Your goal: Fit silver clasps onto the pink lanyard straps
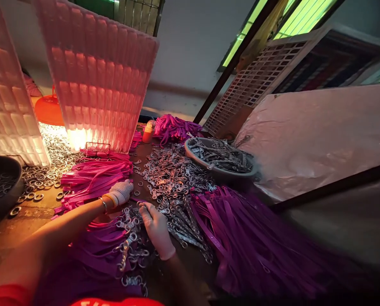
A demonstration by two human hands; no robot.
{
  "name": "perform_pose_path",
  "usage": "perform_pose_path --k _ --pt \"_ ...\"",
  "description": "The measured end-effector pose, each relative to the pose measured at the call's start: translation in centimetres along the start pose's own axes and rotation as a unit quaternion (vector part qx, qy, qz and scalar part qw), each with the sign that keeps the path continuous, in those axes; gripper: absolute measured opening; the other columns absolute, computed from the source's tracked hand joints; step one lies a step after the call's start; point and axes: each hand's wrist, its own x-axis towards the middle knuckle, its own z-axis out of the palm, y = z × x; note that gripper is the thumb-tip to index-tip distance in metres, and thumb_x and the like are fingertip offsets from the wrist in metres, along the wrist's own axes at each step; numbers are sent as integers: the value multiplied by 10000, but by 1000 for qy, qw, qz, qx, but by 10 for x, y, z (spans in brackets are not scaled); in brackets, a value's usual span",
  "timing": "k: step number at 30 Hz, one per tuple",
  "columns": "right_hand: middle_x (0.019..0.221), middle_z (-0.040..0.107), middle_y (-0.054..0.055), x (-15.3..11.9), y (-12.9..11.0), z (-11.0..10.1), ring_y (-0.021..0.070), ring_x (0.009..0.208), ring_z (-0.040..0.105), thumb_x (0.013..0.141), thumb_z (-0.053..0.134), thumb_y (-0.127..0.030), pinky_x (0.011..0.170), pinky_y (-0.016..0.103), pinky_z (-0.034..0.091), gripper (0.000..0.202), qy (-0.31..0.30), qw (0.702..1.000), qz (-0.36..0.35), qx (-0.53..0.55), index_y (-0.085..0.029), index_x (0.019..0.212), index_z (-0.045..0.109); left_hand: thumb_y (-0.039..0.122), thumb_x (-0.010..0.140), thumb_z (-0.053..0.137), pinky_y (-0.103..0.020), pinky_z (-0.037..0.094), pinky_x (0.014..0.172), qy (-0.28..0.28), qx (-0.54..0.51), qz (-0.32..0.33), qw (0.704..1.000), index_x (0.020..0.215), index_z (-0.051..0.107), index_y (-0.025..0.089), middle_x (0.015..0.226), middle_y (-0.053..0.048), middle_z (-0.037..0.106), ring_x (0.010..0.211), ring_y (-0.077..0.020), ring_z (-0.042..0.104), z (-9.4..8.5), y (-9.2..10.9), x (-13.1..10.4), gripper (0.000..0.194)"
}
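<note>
My left hand (121,193), in a white dotted knit glove, is closed at the ends of a pile of bright purple straps (97,174). What its curled fingers hold is hidden. My right hand (157,231), in a thin white glove, pinches the end of a purple strap (140,200) that reaches toward the left hand. A small metal piece seems to show at its fingertips. Below the hands lie purple straps (96,244) with metal chain-like fittings (128,240) on their ends. Loose metal clasps (174,174) are heaped beyond my right hand.
A grey basin (205,166) of metal fittings stands behind the heap. More purple straps (241,229) spread at right. Metal rings (54,157) and a dark bowl (18,182) lie left, near a lit orange lamp (48,111) and translucent ribbed panels (97,76). An orange bottle (148,134) stands behind.
</note>
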Motion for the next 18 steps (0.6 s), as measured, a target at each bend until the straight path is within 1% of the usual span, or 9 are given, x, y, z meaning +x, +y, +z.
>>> perform_pose_path --k 2,4,6,9,10,12,14,16,18 --pt "1075 742 46 1 3 -4 188 937 669 1009 439 -411 842 279 474 349 11 1000 2 3 -208 1182 665 346 947 616 -370 567 784 4 -28 2 1000 1108 647 132 1056 -78 669 898 -188 654 -5 0 -9 269" --pt "1092 743 46 3 0 -7 189 966 677 1010 437 -368 873 285 479 331 15 1000 -11 -4 -212 1204 656 361 953 572 -292 521 625 6 -73 8 997 960 667 118 815 -48 651 692 -155 615 -17 -1 -26 261" --pt "1097 742 44 7 -8 -6 187 1002 675 1006 446 -322 904 283 474 297 15 999 -50 -15 -217 1179 663 373 960 493 -252 423 490 -2 -127 17 992 867 663 121 612 -11 556 511 -124 514 -30 -2 -49 319" --pt "1139 735 29 11 -28 2 173 1055 665 1006 455 -256 923 265 461 278 -5 992 -121 -36 -238 1209 644 406 957 411 -233 335 414 -24 -213 28 976 863 630 140 518 33 450 403 -95 393 -42 -2 -92 357" --pt "1143 735 26 11 -35 6 170 1048 667 1007 457 -237 908 261 460 284 -15 988 -141 -58 -242 1230 632 428 941 430 -226 314 400 -31 -267 23 963 850 605 151 516 45 431 390 -86 363 -43 -3 -106 340" --pt "1085 744 36 9 -50 12 181 980 675 993 477 -198 845 268 455 276 -28 974 -171 -147 -232 1218 633 456 892 505 -211 273 382 -40 -390 4 920 799 543 175 530 59 421 383 -68 318 -41 -3 -131 299" --pt "957 736 55 5 -62 17 201 871 662 961 517 -175 766 288 428 223 -30 943 -194 -269 -205 1132 657 430 858 542 -203 243 371 -37 -465 -20 884 783 511 187 551 61 441 382 -61 302 -38 -5 -150 256" --pt "852 699 63 -2 -70 21 211 779 624 940 539 -167 696 308 386 175 -35 903 -220 -367 -190 1062 662 366 853 512 -208 230 368 -33 -437 -22 899 795 529 188 547 58 452 380 -69 307 -35 -9 -163 188" --pt "822 670 69 -10 -73 23 214 735 586 943 531 -163 657 322 349 172 -38 871 -257 -418 -179 1064 652 281 818 501 -216 260 401 -16 -351 14 936 768 559 181 549 46 472 419 -85 352 -33 -13 -170 126"
